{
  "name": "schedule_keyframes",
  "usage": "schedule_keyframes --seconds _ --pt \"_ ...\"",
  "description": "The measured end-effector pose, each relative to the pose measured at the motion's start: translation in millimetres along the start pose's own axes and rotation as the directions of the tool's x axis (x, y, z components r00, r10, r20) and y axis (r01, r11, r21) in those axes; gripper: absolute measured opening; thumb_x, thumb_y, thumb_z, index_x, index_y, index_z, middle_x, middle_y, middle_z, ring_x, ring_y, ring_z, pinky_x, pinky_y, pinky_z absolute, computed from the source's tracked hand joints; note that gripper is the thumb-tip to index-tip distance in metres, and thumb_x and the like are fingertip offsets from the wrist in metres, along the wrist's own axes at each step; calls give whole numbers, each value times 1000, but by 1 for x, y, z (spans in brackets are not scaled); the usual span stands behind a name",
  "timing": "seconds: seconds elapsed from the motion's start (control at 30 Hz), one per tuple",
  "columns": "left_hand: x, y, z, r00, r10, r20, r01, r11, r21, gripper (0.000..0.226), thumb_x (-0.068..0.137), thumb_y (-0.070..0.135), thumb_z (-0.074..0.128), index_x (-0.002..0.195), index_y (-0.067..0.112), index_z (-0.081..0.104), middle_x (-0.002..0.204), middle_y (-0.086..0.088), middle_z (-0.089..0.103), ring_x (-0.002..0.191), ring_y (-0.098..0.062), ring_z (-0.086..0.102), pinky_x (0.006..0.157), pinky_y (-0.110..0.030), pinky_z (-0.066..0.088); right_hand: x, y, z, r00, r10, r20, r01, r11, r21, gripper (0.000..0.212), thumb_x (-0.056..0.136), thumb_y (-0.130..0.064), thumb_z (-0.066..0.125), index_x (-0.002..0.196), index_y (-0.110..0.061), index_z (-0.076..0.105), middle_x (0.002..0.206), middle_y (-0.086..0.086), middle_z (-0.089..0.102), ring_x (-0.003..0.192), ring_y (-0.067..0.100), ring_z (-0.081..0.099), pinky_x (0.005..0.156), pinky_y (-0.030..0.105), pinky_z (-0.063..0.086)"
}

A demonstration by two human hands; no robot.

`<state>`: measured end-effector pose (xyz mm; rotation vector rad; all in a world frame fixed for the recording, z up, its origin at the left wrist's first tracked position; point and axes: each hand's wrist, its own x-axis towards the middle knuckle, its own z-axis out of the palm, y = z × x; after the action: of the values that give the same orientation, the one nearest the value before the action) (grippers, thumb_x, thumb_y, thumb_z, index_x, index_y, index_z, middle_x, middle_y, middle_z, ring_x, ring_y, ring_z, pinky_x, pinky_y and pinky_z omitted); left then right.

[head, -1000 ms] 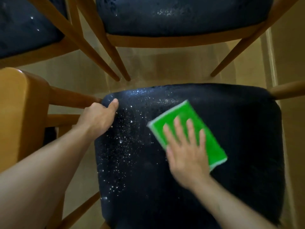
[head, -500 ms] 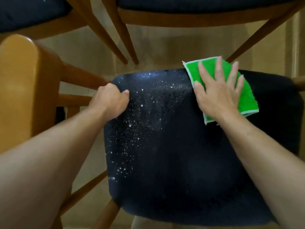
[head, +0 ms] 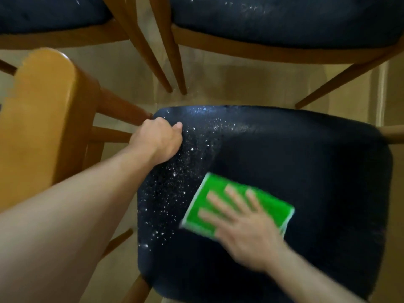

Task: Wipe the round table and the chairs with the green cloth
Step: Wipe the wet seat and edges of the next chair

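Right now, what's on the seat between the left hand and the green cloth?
In the head view, only dark seat dotted with white specks lies between the left hand and the green cloth under the right hand.

I count three chairs (head: 306, 171); one green cloth (head: 220, 193); my two hands (head: 158, 142) on them.

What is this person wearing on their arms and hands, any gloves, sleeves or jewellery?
Nothing that shows. The left hand and right hand are bare, with no gloves, and both forearms are uncovered up to the picture's edge, with no sleeve, watch or bracelet in view. The right hand is blurred, so a thin ring could go unseen.
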<state>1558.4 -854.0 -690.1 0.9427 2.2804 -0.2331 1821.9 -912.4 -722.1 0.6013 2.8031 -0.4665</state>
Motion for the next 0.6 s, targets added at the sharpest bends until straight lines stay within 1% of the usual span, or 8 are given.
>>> schedule_keyframes --seconds 0.07,0.13,0.23,0.27,0.33,0.43,0.5,0.6 --pt "1 -3 1 1000 -11 -20 11 1000 -6 57 98 50 31 114 2 57 111 -19 60 100 -37 56 75 -36 39 42 50 -17 949 290 -126 -288 957 30 56 90 -47 32 145 -40 34 155 -1 23 141 39 30 111 61 18" --pt "4 -5 1 999 -29 -26 28 999 -41 59 98 51 31 117 1 56 109 -18 60 98 -35 57 74 -36 40 82 84 -33 825 551 -127 -540 834 113 60 92 -49 24 151 -38 21 162 4 13 146 38 11 114 60 5" --pt "9 -5 -2 997 -47 -66 43 997 -56 63 97 53 31 124 0 52 117 -19 57 98 -33 54 76 -34 37 108 86 -38 719 682 -136 -662 731 165 59 93 -46 21 151 -36 23 161 4 16 147 37 8 113 61 1" --pt "10 -5 -4 996 -62 -67 58 996 -70 64 97 54 31 126 1 51 118 -19 57 97 -32 53 76 -34 37 108 74 -36 727 670 -150 -650 742 168 59 93 -45 23 151 -35 24 161 4 17 147 37 10 113 61 2" --pt "11 -6 -5 995 -80 -52 76 993 -87 66 96 56 30 129 2 49 122 -20 56 102 -34 53 78 -35 37 91 32 -24 818 555 -150 -544 832 107 61 92 -44 31 152 -33 24 161 5 16 147 38 11 113 59 0" --pt "6 -4 -9 996 -90 -17 87 990 -109 69 96 57 28 130 1 49 128 -22 53 115 -39 51 88 -39 40 34 -50 7 977 203 -62 -198 977 81 68 82 -43 55 146 -35 37 158 0 22 145 34 19 113 56 0" --pt "1 -4 -11 995 -95 26 97 987 -129 70 97 58 25 131 2 50 131 -21 51 119 -38 49 93 -41 39 -7 -91 23 997 -43 71 40 998 45 57 81 -43 53 137 -43 49 153 -8 34 141 27 33 115 54 8" --pt "-4 -3 -11 995 -88 43 93 988 -127 72 97 57 22 132 1 49 134 -21 50 121 -38 47 94 -39 38 -19 -84 29 969 -192 157 181 980 83 49 83 -43 42 131 -49 53 148 -15 43 138 17 38 114 47 22"
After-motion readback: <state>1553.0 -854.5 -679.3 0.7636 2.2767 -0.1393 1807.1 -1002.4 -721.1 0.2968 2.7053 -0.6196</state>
